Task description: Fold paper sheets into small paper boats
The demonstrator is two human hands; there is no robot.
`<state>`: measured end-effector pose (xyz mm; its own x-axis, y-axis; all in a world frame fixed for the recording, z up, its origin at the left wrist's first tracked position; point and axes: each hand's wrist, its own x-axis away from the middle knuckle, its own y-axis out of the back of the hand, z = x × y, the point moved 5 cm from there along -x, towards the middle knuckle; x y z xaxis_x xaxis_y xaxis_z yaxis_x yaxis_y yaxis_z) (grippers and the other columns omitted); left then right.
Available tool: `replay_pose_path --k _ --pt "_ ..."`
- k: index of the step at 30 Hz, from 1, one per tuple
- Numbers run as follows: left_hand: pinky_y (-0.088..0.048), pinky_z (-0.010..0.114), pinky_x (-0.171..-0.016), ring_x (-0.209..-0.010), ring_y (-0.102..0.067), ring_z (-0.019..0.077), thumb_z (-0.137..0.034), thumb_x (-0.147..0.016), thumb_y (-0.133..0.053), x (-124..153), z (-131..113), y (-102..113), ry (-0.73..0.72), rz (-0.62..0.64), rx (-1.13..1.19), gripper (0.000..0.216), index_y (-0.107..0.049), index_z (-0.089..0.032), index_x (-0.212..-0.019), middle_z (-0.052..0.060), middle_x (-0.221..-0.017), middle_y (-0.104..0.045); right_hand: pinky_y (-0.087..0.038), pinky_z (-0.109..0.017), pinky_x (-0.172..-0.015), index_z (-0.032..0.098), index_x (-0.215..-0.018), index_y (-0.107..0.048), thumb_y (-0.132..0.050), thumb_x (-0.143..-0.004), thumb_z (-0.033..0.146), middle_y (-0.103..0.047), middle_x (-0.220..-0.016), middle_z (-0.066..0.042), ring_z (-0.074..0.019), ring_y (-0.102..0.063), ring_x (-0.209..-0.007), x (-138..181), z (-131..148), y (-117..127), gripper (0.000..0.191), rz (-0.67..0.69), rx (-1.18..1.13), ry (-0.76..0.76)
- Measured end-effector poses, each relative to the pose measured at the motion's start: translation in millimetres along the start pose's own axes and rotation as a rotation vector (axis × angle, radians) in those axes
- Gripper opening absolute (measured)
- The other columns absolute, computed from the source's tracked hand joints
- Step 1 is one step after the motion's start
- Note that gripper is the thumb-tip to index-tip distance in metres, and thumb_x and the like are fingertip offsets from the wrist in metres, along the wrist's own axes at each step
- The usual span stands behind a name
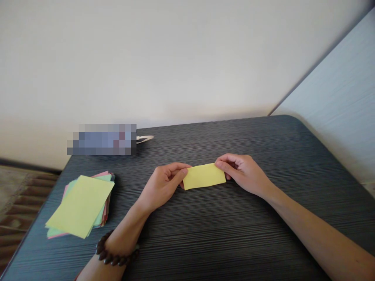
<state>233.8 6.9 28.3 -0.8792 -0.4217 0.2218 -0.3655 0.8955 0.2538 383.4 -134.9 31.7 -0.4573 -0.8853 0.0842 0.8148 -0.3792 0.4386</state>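
Between my two hands is a small oblong of yellow paper (204, 176), held by its upper corners just above the dark table. My left hand (164, 183) pinches its left end, thumb on the near face and fingers behind. At the right end, my right hand (244, 171) grips the other corner between thumb and fingers. Whether the paper is a single layer or folded, I cannot tell for sure. A beaded bracelet (107, 255) circles my left wrist.
A stack of coloured paper sheets, a yellow sheet (83, 205) on top, lies at the table's left side. Behind it, a blurred-out object (102, 140) with a pale loop (145, 138) rests near the wall (187, 58). The dark wood-grain table (222, 234) has a rounded far right corner.
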Motion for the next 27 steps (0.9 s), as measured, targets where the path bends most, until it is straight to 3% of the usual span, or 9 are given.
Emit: replay_pose_path --k 12,21,27 --pt "-0.045 0.019 -0.058 -0.064 -0.061 0.0117 -0.041 -0.08 -0.062 1.7 1.4 -3.1 0.061 -0.028 0.013 0.028 -0.065 -0.016 -0.091 0.001 -0.076 -0.071 -0.04 -0.023 -0.051 0.019 -0.086 -0.066 -0.051 -0.087 0.044 -0.058 -0.062 0.002 -0.0098 -0.052 -0.052 0.5 2.0 -2.1 0.029 -0.01 0.011 0.011" --pt "-0.044 0.02 -0.057 -0.065 -0.062 0.0133 -0.043 -0.083 -0.058 1.8 -2.1 -1.2 0.033 -0.07 -0.062 0.029 -0.068 -0.015 -0.084 0.001 -0.075 -0.071 -0.038 -0.023 -0.051 0.019 -0.086 -0.065 -0.047 -0.089 0.044 -0.054 -0.052 0.004 -0.0106 -0.052 -0.049 0.6 5.0 -2.1 0.031 0.048 0.072 0.015" --pt "-0.043 0.018 -0.058 -0.066 -0.061 0.012 -0.042 -0.083 -0.058 2.3 -3.0 -2.7 0.033 -0.065 -0.07 0.029 -0.068 -0.015 -0.083 0.0 -0.074 -0.071 -0.038 -0.023 -0.051 0.019 -0.086 -0.065 -0.05 -0.088 0.042 -0.064 -0.069 0.0 -0.0109 -0.054 -0.056 1.6 9.2 -3.4 0.028 0.011 0.095 0.066"
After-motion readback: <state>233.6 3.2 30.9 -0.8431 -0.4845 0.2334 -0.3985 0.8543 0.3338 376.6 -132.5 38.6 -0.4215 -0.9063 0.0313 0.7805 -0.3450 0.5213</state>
